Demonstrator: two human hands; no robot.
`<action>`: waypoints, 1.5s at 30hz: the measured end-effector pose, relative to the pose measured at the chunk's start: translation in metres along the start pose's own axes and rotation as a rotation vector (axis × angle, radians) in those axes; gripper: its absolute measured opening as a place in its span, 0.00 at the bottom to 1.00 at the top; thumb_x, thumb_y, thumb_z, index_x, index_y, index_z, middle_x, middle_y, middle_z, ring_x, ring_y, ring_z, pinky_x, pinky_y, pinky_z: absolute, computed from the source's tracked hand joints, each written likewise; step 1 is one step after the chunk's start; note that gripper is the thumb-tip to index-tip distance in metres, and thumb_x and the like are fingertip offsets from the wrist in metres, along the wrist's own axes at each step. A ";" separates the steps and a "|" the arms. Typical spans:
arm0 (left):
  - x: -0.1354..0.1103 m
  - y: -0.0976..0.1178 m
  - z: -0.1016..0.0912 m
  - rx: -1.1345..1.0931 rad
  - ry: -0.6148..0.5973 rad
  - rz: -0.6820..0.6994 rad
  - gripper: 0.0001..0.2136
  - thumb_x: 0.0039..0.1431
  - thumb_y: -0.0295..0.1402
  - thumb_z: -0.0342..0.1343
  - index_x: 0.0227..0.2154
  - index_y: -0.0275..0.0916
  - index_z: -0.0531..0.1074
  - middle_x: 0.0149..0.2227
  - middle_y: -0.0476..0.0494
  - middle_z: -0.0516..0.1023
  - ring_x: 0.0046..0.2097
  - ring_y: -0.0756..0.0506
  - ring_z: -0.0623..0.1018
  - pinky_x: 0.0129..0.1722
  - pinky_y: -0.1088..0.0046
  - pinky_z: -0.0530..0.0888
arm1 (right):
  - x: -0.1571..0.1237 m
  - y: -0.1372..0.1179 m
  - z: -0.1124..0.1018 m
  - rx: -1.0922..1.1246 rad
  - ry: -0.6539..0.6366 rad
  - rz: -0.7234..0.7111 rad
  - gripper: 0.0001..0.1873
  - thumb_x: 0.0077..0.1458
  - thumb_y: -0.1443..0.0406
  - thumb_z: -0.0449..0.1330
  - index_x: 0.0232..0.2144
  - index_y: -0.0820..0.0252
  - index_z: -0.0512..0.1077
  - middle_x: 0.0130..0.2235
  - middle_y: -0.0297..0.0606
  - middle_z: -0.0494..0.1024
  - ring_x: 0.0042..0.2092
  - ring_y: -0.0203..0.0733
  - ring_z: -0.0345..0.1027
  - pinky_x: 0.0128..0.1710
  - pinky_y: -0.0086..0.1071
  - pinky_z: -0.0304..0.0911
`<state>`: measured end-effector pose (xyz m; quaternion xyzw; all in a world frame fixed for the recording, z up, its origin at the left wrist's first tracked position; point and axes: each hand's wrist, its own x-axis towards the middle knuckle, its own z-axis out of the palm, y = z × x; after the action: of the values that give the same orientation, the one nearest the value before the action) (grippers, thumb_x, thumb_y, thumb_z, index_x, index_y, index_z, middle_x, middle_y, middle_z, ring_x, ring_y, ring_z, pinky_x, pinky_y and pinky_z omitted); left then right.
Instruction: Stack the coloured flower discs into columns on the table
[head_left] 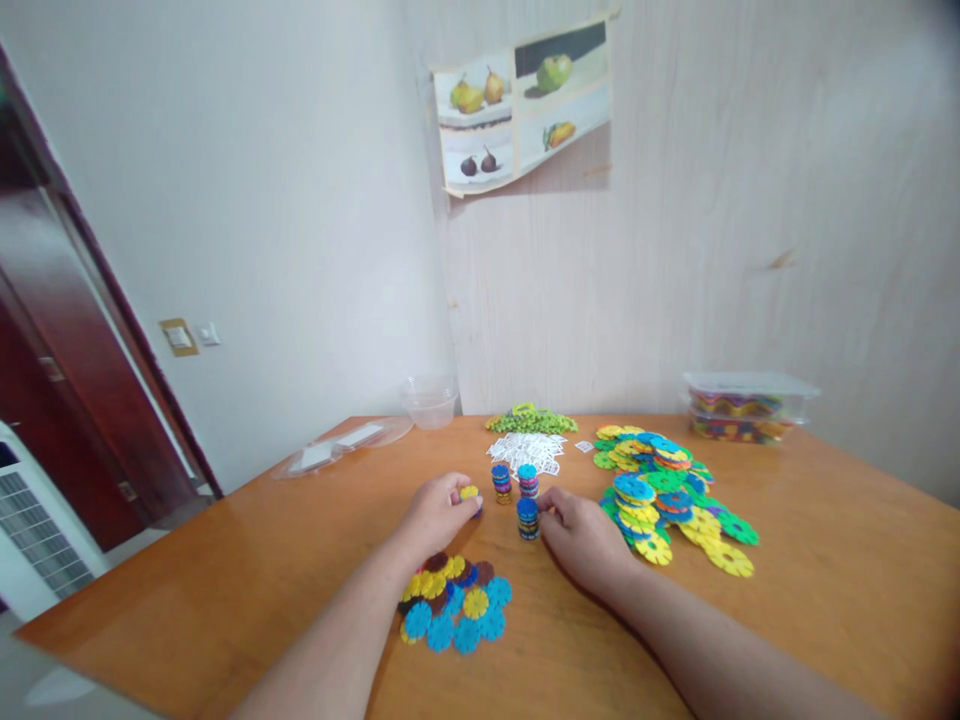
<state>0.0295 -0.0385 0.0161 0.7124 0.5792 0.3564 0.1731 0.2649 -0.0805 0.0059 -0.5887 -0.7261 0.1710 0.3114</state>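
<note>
My left hand (439, 512) rests on the wooden table (225, 580) with its fingers curled round a small stack of plastic discs with a yellow top (470, 494). My right hand (581, 535) lies beside a short stack of discs with a blue top (527, 519), fingertips touching it. Two more short stacks (502, 483) (528, 481) stand just behind. A flat heap of blue, yellow and dark snowflake discs (452, 600) lies between my forearms.
A large heap of green, yellow and blue discs (664, 495) lies right of my right hand. Behind the stacks are white pieces (529, 450) and green pieces (531, 421). A clear bowl (430, 400), a clear lid (337, 448) and a lidded box of pieces (742, 408) stand near the wall.
</note>
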 end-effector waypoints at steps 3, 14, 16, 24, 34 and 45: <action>0.000 0.000 -0.001 0.008 -0.010 -0.007 0.22 0.49 0.47 0.58 0.41 0.37 0.76 0.29 0.46 0.75 0.31 0.47 0.73 0.32 0.73 0.66 | 0.000 -0.001 0.000 -0.011 -0.004 0.012 0.11 0.56 0.64 0.52 0.36 0.56 0.74 0.33 0.36 0.79 0.36 0.40 0.70 0.33 0.27 0.53; 0.010 -0.021 -0.038 0.002 0.138 -0.076 0.24 0.54 0.55 0.49 0.32 0.37 0.76 0.29 0.46 0.78 0.34 0.45 0.75 0.33 0.73 0.66 | 0.000 0.005 0.002 0.040 0.068 -0.012 0.12 0.55 0.63 0.51 0.37 0.54 0.74 0.28 0.34 0.76 0.30 0.38 0.68 0.28 0.27 0.51; 0.011 -0.029 -0.043 0.022 0.157 -0.108 0.24 0.55 0.55 0.48 0.27 0.37 0.74 0.23 0.49 0.73 0.30 0.47 0.72 0.29 0.74 0.63 | -0.001 0.004 0.001 0.044 0.090 -0.014 0.12 0.55 0.63 0.50 0.37 0.55 0.73 0.27 0.34 0.76 0.29 0.38 0.67 0.28 0.27 0.52; 0.013 -0.044 -0.043 -0.049 0.174 -0.143 0.23 0.52 0.55 0.49 0.20 0.38 0.66 0.19 0.52 0.65 0.25 0.50 0.66 0.25 0.75 0.56 | -0.008 0.004 -0.001 0.022 0.245 -0.042 0.14 0.57 0.60 0.49 0.41 0.56 0.71 0.24 0.32 0.73 0.26 0.38 0.65 0.26 0.27 0.52; 0.017 -0.049 -0.038 -0.010 0.165 -0.137 0.22 0.52 0.54 0.49 0.17 0.38 0.63 0.17 0.52 0.63 0.23 0.50 0.64 0.23 0.75 0.54 | -0.046 -0.037 -0.002 -0.030 0.028 -0.234 0.12 0.57 0.64 0.50 0.40 0.56 0.71 0.30 0.35 0.76 0.30 0.37 0.68 0.30 0.27 0.54; 0.024 -0.062 -0.033 -0.034 0.137 -0.141 0.20 0.54 0.50 0.48 0.18 0.39 0.63 0.16 0.53 0.61 0.23 0.50 0.63 0.23 0.74 0.52 | -0.053 -0.053 0.002 -0.129 -0.265 -0.249 0.16 0.47 0.69 0.55 0.40 0.55 0.73 0.31 0.33 0.73 0.31 0.35 0.63 0.28 0.26 0.51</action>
<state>-0.0355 -0.0041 0.0051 0.6406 0.6323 0.4011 0.1699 0.2295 -0.1445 0.0239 -0.4855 -0.8374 0.1601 0.1934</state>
